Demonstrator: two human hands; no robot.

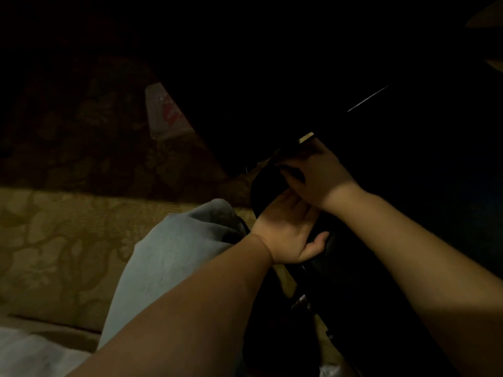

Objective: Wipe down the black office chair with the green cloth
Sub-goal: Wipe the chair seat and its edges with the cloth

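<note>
Smooth black chair (351,268) fills 1 to 5 o'clock, over floral woven carpet (54,240). Left hand (288,229), palm up, and right hand (313,172) touch its curved edge at centre; whether either grasps is too dark to tell.

Open carpet (54,240) lies leftward; the grey knee (177,240) and, seemingly, the black chair (348,268) block the right.

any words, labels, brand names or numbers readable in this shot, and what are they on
No text here can be read.
Pale packet on the patterned carpet: it bears a red mark, too dim and blurred to read.
Small tan tab just above the right hand: no legible writing.
Black chair: too dark to show any label or brand.
</note>
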